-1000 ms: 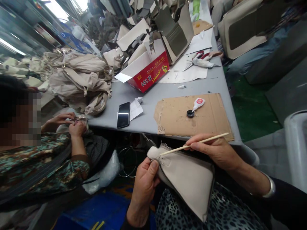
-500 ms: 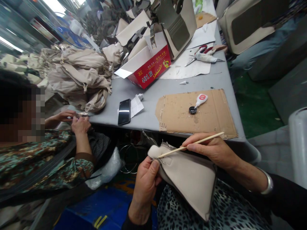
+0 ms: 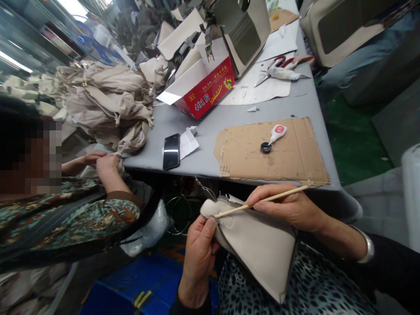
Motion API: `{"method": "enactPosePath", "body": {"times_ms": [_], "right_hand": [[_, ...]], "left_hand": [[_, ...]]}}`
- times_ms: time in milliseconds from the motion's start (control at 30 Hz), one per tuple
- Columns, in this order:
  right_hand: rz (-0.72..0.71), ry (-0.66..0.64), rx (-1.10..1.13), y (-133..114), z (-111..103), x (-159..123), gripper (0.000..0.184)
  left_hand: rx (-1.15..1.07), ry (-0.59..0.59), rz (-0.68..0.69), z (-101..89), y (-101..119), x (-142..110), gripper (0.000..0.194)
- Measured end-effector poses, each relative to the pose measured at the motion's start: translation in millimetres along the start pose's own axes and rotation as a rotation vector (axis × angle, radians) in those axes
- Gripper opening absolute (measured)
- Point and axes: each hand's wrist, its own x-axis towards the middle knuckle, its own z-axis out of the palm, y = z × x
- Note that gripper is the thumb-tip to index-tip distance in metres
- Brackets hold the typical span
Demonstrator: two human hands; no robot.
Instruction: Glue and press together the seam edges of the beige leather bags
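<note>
A beige bag (image 3: 262, 245) with dark edges lies tilted over my lap. My left hand (image 3: 201, 245) pinches its near corner, thumb on top, by the rounded tab. Between the thumb and fingers of my right hand (image 3: 285, 203) is a thin wooden stick (image 3: 272, 197). The stick's tip touches the bag's surface close to my left thumb. Beyond my hands, a small white glue bottle (image 3: 278, 131) rests with its nozzle at a black round cap (image 3: 266, 148) on a cardboard sheet (image 3: 239, 153).
A black phone (image 3: 171, 151) lies beside crumpled paper on the grey table (image 3: 203, 153). Farther back stand a red glue box (image 3: 210, 89), scissors (image 3: 272, 70) and heaped beige bags (image 3: 108, 100). At the left, a co-worker's hands (image 3: 106, 164) handle something I cannot make out.
The view has shifted slightly. The stick stays at the same corner of the bag, angled much as before. The co-worker's hands and forearm have moved a little.
</note>
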Motion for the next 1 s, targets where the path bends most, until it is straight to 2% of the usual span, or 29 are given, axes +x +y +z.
{"method": "enactPosePath", "body": {"times_ms": [233,333,533,700,833,1000], "right_hand": [[-0.289,-0.17,-0.011,-1,-4,-3,0.02],[-0.398,-0.221,-0.072,-4,-4,-4,0.025],[-0.589,-0.283,-0.228,-10,-4,-6,0.023],[-0.661,-0.355,-0.35,-10,-6,-9,0.022],[-0.721,-0.402,-0.354,-7,-7,-11,0.024],[-0.646,-0.333,-0.24,0,-11,-16,0.024]], "left_hand": [[0.015,-0.005,0.0,-4.4,-3,-1,0.044],[0.008,-0.002,-0.01,-4.5,-2,-1,0.044],[-0.01,0.026,-0.033,-1.2,4,-3,0.047],[-0.035,0.018,-0.025,-1.8,4,-6,0.046],[-0.057,0.01,-0.011,-2.9,-1,-7,0.043],[-0.04,0.05,0.014,-1.5,-5,-5,0.043]]}}
